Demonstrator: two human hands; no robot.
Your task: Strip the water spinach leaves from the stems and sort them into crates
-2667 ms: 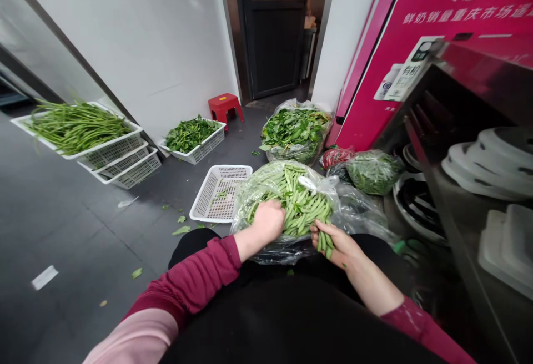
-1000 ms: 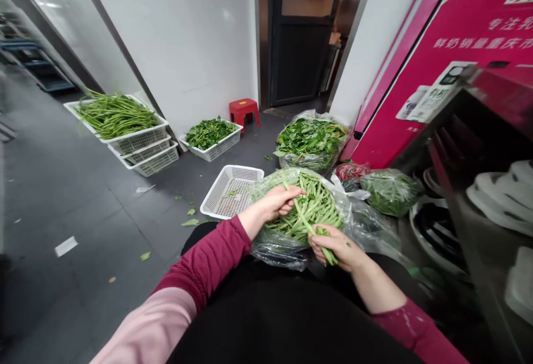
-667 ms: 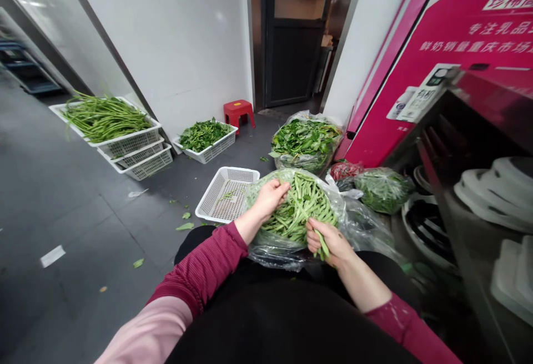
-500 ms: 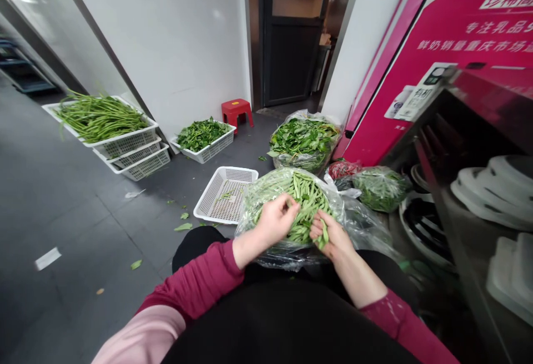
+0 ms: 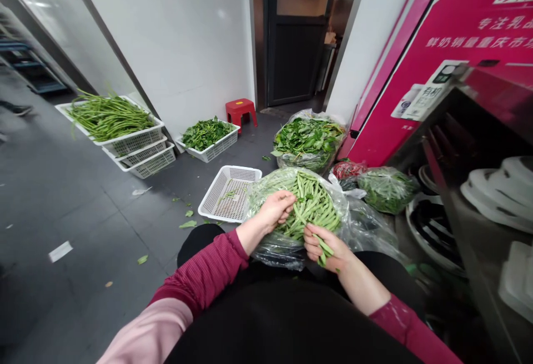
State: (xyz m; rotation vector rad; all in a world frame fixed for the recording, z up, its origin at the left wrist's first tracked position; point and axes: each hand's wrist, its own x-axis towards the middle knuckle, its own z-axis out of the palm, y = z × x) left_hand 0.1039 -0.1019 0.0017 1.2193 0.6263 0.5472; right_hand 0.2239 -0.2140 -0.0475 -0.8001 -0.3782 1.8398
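A clear plastic bag (image 5: 260,200) full of green beans (image 5: 318,197) rests on my lap, its mouth wide. Over its left side, my left hand (image 5: 273,211) is closed in a pinch; whatever sits between its fingertips is too small to make out. My right hand (image 5: 327,247) is closed around several green bean pieces at the bag's near right edge. One bean sticks out from its fingertips toward my left hand, and cut pieces show along the palm.
A white basket (image 5: 206,208) with a few scraps stands left of the bag. Beyond are stacked baskets of long green stems (image 5: 112,120), a basket of leafy greens (image 5: 208,134), a red stool (image 5: 241,110) and a bag of greens (image 5: 310,136). A metal shelf (image 5: 466,231) borders the right.
My right hand has moved left and turned, so a bean now points toward my left hand. My left hand stays pinched above the beans. The view has shifted slightly.
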